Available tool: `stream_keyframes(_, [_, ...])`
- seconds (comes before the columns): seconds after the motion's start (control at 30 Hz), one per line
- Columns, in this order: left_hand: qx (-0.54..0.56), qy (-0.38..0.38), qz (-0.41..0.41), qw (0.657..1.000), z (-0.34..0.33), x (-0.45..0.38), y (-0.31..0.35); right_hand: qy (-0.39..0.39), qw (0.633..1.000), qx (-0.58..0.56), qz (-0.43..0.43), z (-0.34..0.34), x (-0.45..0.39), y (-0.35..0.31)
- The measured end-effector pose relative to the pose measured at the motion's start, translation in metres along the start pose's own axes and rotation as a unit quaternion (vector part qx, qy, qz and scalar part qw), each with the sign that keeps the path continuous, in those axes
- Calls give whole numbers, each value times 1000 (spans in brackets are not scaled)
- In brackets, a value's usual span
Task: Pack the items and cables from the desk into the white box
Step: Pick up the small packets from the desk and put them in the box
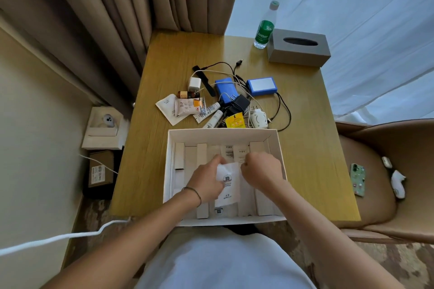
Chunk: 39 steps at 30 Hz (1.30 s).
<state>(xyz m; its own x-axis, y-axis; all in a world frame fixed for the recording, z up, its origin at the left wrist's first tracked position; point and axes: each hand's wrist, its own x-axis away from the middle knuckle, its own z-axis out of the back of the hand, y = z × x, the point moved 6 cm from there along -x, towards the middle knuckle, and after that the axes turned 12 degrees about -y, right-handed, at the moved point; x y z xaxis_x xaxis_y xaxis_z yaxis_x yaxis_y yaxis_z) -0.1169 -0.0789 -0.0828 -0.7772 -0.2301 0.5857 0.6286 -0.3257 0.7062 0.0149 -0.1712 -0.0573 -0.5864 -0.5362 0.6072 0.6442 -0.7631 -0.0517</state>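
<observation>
Both hands are inside the white box; the left hand and right hand pinch a white packet between them, seemingly to lay it flat. The loose items and cables wait on the counter just beyond the hands, within reach.

At the far corner of my wooden desk stand a green-labelled plastic water bottle and a grey rectangular tissue box, just beside each other.
</observation>
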Motion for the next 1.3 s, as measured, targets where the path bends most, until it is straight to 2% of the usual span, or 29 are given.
stream_keyframes(0.17, [-101, -24, 11, 995, -16, -12, -6, 31, 998, -26, 48, 16, 4, 6])
stream_keyframes(0.37, [-353, 7, -8, 935, -19, -20, 1, 72, 988, -85, 105, 34, 4, 2])
stream_keyframes(0.43, [-394, 0, -9, 919, -22, -22, 3, 70, 985, -97, 120, 39, 2, 0])
stream_keyframes(0.5, [-397, -13, 2, 918, -24, -22, 2, 67, 982, -111, 136, 45, -2, -3])
stream_keyframes(0.63, [-365, -3, 8, 931, -17, -17, 7, 65, 973, -137, 172, 63, -12, -10])
stream_keyframes(0.73, [-286, 83, -28, 954, 3, -2, 21, 76, 969, -138, 191, 84, -26, -23])
stream_keyframes(0.83, [-184, 185, -70, 963, 34, 18, 36, 84, 964, -136, 213, 104, -45, -45])
stream_keyframes(0.97, [-79, 269, -69, 957, 78, 35, 41, 80, 963, -109, 235, 117, -75, -81])
stream_keyframes(1.13, [-13, 343, -39, 938, 127, 45, 30, 38, 967, -39, 248, 111, -115, -123])
stream_keyframes(1.3, [37, 375, 16, 926, 161, 47, 6, 36, 957, 57, 281, 101, -147, -157])
